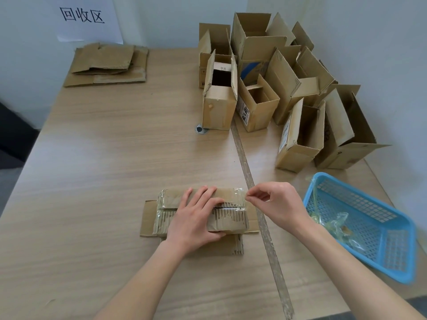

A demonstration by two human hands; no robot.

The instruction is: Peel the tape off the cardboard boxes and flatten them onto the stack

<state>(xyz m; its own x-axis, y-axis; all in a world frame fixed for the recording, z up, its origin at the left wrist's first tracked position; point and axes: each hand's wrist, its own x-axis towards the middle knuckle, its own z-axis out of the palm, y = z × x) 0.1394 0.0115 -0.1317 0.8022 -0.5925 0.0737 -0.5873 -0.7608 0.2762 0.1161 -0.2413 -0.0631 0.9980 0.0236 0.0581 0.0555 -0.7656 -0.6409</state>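
Observation:
A small cardboard box [231,221] with clear tape across its top lies near the table's front, flaps splayed under it. My left hand [196,218] rests flat on top of it, fingers spread, thumb along its near side. My right hand [275,202] pinches the end of the tape [243,195] at the box's right top edge with thumb and forefinger. A stack of flattened cardboard [108,65] lies at the far left corner of the table.
Several open, upright cardboard boxes [265,88] crowd the far right of the wooden table [115,158]. A blue plastic basket [369,225] holding crumpled peeled tape sits at the right edge. A taped seam [256,199] runs down the table. A paper sign [85,17] hangs on the wall.

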